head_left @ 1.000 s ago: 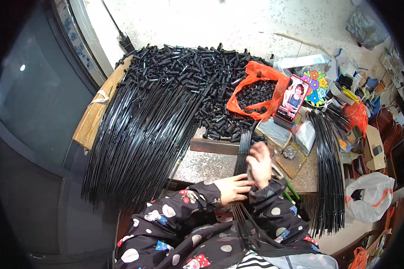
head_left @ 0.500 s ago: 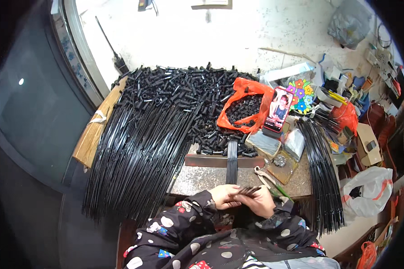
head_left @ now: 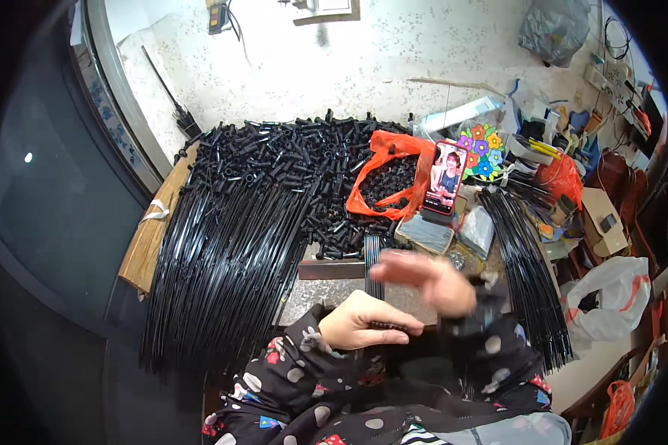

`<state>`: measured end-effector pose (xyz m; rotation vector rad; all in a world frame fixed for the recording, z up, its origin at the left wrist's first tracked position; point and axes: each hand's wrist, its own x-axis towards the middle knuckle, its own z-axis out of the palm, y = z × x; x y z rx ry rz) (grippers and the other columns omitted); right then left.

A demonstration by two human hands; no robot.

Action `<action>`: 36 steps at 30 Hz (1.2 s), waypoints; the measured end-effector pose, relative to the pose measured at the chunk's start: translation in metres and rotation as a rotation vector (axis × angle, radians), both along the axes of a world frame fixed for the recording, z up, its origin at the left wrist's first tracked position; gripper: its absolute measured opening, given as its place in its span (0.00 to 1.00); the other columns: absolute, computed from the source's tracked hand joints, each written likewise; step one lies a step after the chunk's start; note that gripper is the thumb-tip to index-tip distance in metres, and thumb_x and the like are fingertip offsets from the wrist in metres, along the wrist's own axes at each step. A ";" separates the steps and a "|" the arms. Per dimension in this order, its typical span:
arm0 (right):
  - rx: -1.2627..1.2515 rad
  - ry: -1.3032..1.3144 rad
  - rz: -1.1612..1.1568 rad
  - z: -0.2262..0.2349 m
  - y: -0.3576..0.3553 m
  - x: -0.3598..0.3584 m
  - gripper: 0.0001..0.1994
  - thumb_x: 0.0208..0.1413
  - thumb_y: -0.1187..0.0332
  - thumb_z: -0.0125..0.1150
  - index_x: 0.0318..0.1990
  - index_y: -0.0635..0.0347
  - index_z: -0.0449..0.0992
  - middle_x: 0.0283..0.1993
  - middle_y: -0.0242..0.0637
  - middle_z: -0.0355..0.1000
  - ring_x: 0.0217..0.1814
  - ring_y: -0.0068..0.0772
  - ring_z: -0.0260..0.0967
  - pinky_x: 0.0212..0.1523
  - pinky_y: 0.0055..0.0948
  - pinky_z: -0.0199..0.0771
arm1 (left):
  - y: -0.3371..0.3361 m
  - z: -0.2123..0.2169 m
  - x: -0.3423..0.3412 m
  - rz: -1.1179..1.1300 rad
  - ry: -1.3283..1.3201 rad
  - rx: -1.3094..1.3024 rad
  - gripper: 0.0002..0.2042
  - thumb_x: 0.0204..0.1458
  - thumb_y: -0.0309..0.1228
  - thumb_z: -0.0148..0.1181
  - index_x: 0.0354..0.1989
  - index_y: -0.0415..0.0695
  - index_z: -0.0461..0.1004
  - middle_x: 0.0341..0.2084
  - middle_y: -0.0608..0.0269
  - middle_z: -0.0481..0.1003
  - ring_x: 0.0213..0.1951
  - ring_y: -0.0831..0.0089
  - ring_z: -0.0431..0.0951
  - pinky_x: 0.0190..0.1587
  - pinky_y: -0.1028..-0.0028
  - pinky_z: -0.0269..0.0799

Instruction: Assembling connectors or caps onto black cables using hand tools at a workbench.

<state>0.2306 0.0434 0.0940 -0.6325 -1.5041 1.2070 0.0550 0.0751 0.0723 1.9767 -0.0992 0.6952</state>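
Note:
My left hand [head_left: 360, 322] is closed around the ends of several thin black rods, whose dark tips show between thumb and fingers. A flat row of black rods [head_left: 373, 280] runs away from that hand, over a brown bar [head_left: 330, 270] near the table's front edge. My right hand [head_left: 429, 280] is raised above the table edge, right of the rods, and blurred by motion. Its fingers point left, stretched out, and I see nothing in them. Beyond the bar lies a big heap of short black tubular pieces [head_left: 274, 156].
Long black rods [head_left: 223, 274] spread at the left, and another bundle [head_left: 523, 274] hangs at the right. A red plastic bag [head_left: 423, 167] holds small black parts beside a propped phone [head_left: 445, 178]. A clear bag [head_left: 476, 228] and a white bag [head_left: 608, 304] are farther right.
My right hand has let go of the rod ends and moved up and away from my left hand. The left hand still grips them. The whole view has shifted slightly.

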 end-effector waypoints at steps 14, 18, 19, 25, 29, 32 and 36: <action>0.398 -1.246 -0.801 -0.136 0.108 0.107 0.04 0.39 0.72 0.60 0.26 0.59 0.74 0.31 0.37 0.66 0.38 0.39 0.62 0.39 0.31 0.65 | 0.009 0.014 -0.005 0.064 0.062 -0.160 0.11 0.45 0.20 0.57 0.39 0.36 0.73 0.30 0.56 0.76 0.35 0.69 0.77 0.39 0.76 0.72; 0.605 -1.090 -0.824 -0.108 0.097 0.096 0.04 0.41 0.74 0.58 0.27 0.61 0.74 0.30 0.37 0.67 0.36 0.37 0.64 0.36 0.29 0.65 | 0.011 0.012 -0.004 0.163 0.088 -0.217 0.10 0.46 0.21 0.57 0.39 0.36 0.73 0.30 0.56 0.76 0.34 0.70 0.77 0.38 0.76 0.72; 0.601 -1.099 -0.814 -0.094 0.086 0.088 0.04 0.41 0.74 0.58 0.27 0.61 0.74 0.30 0.37 0.67 0.36 0.37 0.64 0.36 0.29 0.65 | 0.011 0.011 -0.003 0.165 0.082 -0.228 0.10 0.46 0.21 0.57 0.39 0.36 0.73 0.30 0.56 0.76 0.34 0.70 0.77 0.38 0.76 0.72; 0.379 -0.631 -0.516 0.007 -0.026 -0.001 0.12 0.40 0.81 0.56 0.36 0.62 0.75 0.29 0.37 0.67 0.31 0.36 0.65 0.31 0.27 0.65 | 0.016 0.008 -0.011 0.322 0.012 -0.119 0.09 0.47 0.25 0.58 0.37 0.37 0.74 0.28 0.57 0.77 0.32 0.74 0.78 0.35 0.79 0.71; 0.521 -0.782 -0.655 0.015 -0.051 -0.006 0.15 0.37 0.81 0.57 0.38 0.61 0.75 0.29 0.37 0.66 0.31 0.37 0.63 0.30 0.28 0.66 | 0.011 0.009 -0.007 0.315 0.006 -0.074 0.09 0.46 0.25 0.58 0.36 0.37 0.74 0.28 0.57 0.77 0.32 0.74 0.78 0.35 0.79 0.71; 0.536 -0.820 -0.693 0.017 -0.061 -0.005 0.16 0.35 0.81 0.58 0.38 0.61 0.74 0.29 0.37 0.66 0.31 0.38 0.63 0.30 0.29 0.66 | 0.004 0.009 -0.005 0.319 -0.009 -0.062 0.09 0.46 0.25 0.58 0.36 0.37 0.74 0.28 0.57 0.77 0.32 0.74 0.78 0.35 0.79 0.71; 0.542 -0.828 -0.695 0.017 -0.068 -0.005 0.17 0.34 0.81 0.58 0.38 0.61 0.75 0.29 0.37 0.66 0.31 0.38 0.63 0.31 0.29 0.66 | -0.002 0.008 -0.005 0.333 -0.017 -0.079 0.09 0.46 0.26 0.58 0.36 0.37 0.74 0.28 0.57 0.77 0.31 0.74 0.77 0.34 0.79 0.71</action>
